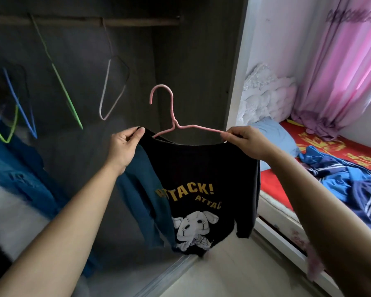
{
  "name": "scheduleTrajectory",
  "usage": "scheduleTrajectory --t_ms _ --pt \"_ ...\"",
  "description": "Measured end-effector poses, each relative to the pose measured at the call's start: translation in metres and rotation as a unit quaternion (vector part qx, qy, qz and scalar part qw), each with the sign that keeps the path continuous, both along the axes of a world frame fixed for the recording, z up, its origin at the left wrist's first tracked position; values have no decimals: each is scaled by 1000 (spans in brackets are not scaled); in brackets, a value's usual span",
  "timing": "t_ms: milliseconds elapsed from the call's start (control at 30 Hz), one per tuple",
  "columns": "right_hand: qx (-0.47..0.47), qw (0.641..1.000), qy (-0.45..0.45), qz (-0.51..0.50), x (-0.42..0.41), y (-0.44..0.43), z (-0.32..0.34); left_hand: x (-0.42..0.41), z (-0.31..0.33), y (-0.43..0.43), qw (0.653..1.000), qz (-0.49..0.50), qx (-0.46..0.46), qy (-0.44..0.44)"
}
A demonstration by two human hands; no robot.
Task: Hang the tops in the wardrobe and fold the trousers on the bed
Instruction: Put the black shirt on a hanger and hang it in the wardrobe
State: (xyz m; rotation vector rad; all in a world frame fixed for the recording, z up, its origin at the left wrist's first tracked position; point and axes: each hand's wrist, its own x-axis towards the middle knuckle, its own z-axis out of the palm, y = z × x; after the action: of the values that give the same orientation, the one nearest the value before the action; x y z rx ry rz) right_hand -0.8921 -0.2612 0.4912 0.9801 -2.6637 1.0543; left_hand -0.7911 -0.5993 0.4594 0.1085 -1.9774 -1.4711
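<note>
I hold a black top point(204, 168) with yellow "ATTACK!" lettering and a white cartoon print in front of the open wardrobe. A pink wire hanger point(169, 116) sits inside its neck, hook pointing up. My left hand point(124, 146) pinches the top's left shoulder. My right hand point(244, 140) grips the right shoulder together with the hanger's right arm. The wardrobe rail point(84, 21) runs across the top left, well above the hanger hook. On the bed point(274, 183) at the right lies blue striped clothing point(347, 179).
Empty hangers hang on the rail: green point(60, 78), blue point(19, 106), white point(107, 91). Blue garments point(24, 168) hang at the left. A light blue pillow point(274, 136), white bedding point(266, 95) and a pink curtain point(341, 71) are by the bed. Pale floor point(234, 273) lies below.
</note>
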Motion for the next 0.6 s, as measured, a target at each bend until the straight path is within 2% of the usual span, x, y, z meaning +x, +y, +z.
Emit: scheduleTrajectory --t_ms 67,133,200,233,400,600 --pt "-20 1000 -5 -6 7 -9 -9 -5 6 1 1000 -7 -23 1" --pt "-66 998 12 -16 17 -20 -14 -10 9 -1 988 -34 -146 -39" --pt "-100 995 8 -11 27 -31 -15 -12 12 -1 956 -62 -272 -93" --pt "-102 995 -4 -2 30 -37 -17 -13 14 0 946 -71 -299 -108" --pt "-42 998 -42 -9 34 -43 -39 -12 17 13 973 -85 -195 -88" --pt "-27 994 54 -86 32 -22 -68 -12 4 -7 970 -94 -197 -107"
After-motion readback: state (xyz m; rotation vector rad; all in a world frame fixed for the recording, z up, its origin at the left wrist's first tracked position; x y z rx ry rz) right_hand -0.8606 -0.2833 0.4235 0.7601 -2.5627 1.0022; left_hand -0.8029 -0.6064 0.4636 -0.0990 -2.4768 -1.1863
